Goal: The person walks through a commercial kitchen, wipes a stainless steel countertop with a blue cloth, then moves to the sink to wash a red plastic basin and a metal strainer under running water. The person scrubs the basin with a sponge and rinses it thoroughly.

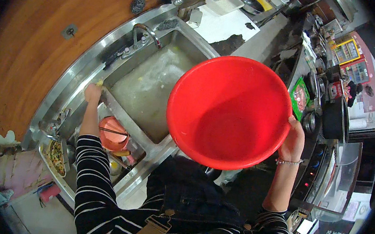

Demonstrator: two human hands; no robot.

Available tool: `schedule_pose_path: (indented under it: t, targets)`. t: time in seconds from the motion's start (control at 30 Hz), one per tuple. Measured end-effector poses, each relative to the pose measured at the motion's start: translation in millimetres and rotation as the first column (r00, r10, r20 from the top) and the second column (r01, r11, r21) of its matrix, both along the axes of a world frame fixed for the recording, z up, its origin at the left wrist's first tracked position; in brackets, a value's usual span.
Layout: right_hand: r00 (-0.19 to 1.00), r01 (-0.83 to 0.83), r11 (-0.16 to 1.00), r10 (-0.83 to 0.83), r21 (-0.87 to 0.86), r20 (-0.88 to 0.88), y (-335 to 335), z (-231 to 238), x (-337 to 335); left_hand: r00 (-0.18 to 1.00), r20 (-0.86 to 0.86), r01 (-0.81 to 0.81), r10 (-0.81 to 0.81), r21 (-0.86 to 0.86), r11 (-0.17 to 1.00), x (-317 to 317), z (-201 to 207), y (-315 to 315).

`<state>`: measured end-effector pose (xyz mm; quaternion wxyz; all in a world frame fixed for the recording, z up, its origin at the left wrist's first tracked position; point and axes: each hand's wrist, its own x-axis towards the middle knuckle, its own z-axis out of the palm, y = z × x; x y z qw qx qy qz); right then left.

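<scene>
A large red plastic basin (230, 109), with nothing in it, is held up tilted by its right rim. My right hand (293, 137) grips that rim, fingers mostly behind it. At the far left, my left hand (93, 92) is closed over the steel ledge beside the sink. Something small and yellowish shows at its fingertips, too small to name. Cloudy water with light foam and a few bits stands in the sink compartment (166, 135) between my hands. A curved faucet (147, 29) hangs over its far side.
The nearer left compartment holds an orange-red bowl (113, 133) with chopsticks. A strainer tray (57, 157) of food scraps sits on its left. Right of the basin, a green tray (299, 98) of meat lies on a crowded counter. A white board (222, 24) lies beyond the sink.
</scene>
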<state>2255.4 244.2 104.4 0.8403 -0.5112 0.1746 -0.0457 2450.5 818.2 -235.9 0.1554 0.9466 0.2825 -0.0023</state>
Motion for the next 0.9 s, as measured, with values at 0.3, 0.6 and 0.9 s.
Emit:
schedule_pose_path:
  t: [0.3,0.6,0.9]
  targets:
    - [0.996,-0.054,0.998,0.051,0.031,0.078,32,-26,-6,0.952,0.248,0.282,0.177,-0.939,-0.198,-32,135,-103]
    - [0.992,-0.087,0.996,0.085,0.015,0.091,46,-25,-15,0.962,0.208,0.14,-0.174,-0.93,-0.34,-63,227,-207]
    - [0.977,-0.205,0.945,0.183,0.254,0.106,54,-46,-19,0.314,0.143,0.868,-0.939,-0.443,0.222,-114,257,-271]
